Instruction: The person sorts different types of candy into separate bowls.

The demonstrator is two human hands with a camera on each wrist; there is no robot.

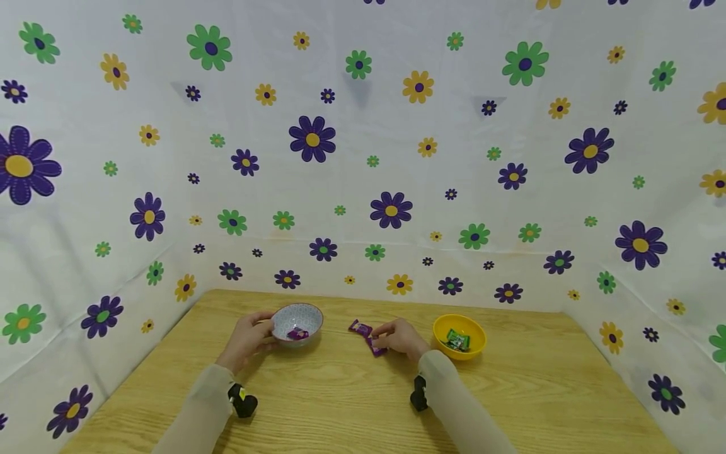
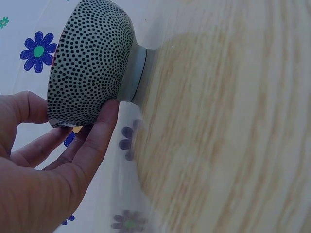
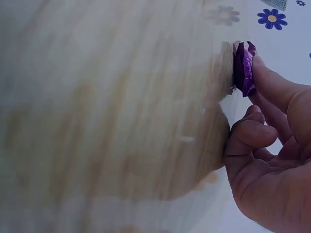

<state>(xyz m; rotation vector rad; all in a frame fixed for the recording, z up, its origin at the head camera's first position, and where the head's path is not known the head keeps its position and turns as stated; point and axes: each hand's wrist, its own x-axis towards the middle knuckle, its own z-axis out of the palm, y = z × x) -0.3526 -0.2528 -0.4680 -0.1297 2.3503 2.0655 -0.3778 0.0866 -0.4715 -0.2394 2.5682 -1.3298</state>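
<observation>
At the left, a patterned bowl (image 1: 299,313) stands on the table with a purple-wrapped candy (image 1: 297,333) inside. My left hand (image 1: 249,340) holds its left side, fingers at the rim and lower wall; dark dots cover the bowl's outside (image 2: 92,60) in the left wrist view. Near the middle, my right hand (image 1: 404,338) pinches a purple-wrapped candy (image 3: 246,69) low at the table, its other fingers curled under the palm. Just beyond it lies another purple-wrapped candy (image 1: 360,327).
To the right of my right hand stands a yellow bowl (image 1: 478,349) with several green-wrapped candies (image 1: 457,341) in it. Black devices (image 1: 244,401) are strapped to both wrists. A white curtain (image 1: 340,183) with printed flowers encloses the wooden table (image 1: 334,403) at back and sides.
</observation>
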